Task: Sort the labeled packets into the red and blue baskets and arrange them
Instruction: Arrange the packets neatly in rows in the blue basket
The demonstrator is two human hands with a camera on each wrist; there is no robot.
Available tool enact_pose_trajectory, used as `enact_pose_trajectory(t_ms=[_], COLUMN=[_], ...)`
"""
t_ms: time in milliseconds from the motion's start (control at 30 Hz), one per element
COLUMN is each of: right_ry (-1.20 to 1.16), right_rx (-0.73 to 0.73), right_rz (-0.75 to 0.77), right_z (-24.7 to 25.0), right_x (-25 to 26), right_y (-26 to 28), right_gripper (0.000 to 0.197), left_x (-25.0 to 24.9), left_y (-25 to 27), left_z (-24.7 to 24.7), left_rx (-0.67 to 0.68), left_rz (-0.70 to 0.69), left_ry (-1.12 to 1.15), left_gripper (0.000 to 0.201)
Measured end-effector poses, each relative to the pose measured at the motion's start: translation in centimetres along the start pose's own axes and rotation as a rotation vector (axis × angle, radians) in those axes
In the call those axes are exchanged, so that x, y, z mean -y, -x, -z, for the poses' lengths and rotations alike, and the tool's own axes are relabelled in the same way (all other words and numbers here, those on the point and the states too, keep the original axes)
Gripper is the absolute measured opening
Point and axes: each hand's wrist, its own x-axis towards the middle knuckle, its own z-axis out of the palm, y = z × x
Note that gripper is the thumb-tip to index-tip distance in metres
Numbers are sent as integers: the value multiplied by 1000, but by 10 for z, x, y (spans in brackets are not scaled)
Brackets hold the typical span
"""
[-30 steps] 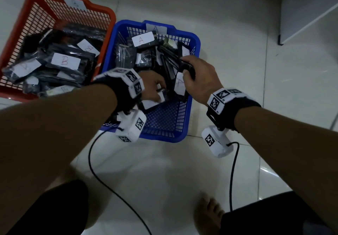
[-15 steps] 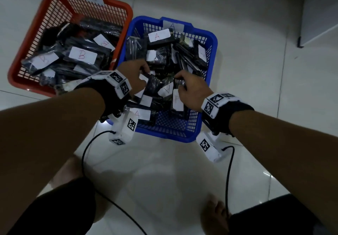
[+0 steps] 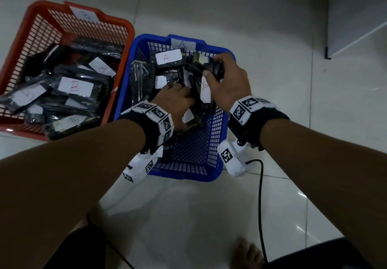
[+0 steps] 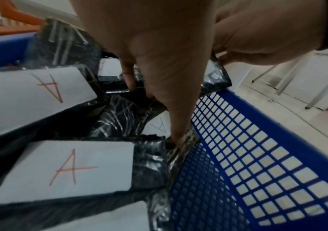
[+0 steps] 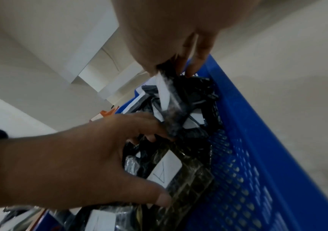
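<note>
Gripping a black packet (image 3: 214, 68) near the far rim of the blue basket (image 3: 217, 134) with the right hand (image 3: 227, 84), fingers curled tight around it. Reaching down into the pile of A packets (image 4: 64, 168) with the left hand (image 3: 178, 103), fingers mostly straight and poking between bags. Lying in the red basket (image 3: 25, 36) beside it on the floor, the B packets (image 3: 73, 86).

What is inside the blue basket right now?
The blue basket holds black packets with white labels marked A, piled toward its far end. Both hands reach in: the right hand grips a packet, the left hand covers others. The packets' contents cannot be seen.
</note>
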Motion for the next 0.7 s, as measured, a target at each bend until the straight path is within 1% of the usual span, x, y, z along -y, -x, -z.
enact_pose_trajectory(t_ms=[67,133,200,333,400,467,500,600,667,700], right_ry=[27,28,7,-72,-117,-154,-167,-210,-209,-191], right_rx=[20,32,32,-44,-103,-157,-175,-204,-206,-195], right_rz=[-37,-33,-22,-4,16,47,56,50,47,48], right_z=[-3,-7,-10,-11,-7,-3,0,7,12,15], right_x=[-2,-2,-1,-4,-8,-9,-9,-9,-11,-12], right_y=[-5,-9,-12,-10,-8,-5,-4,-1,1,3], right_gripper=[35,36,36,32,31,30,29,29,32,35], left_x=[2,4,4,7,13,19,20,21,20,20], left_y=[-5,-6,-7,-8,-7,-5,-4,-1,0,1], left_z=[1,4,5,14,23,29,32,41,46,48], left_rx=[24,55,51,29,22,38,51,75,55,55], left_rz=[-23,-47,-55,-58,-76,-91,-85,-91,-101,-85], left_ry=[-75,-150,-210,-202,-155,-35,37,159,178,188], left_gripper=[72,75,76,79,71,57,55,52,40,35])
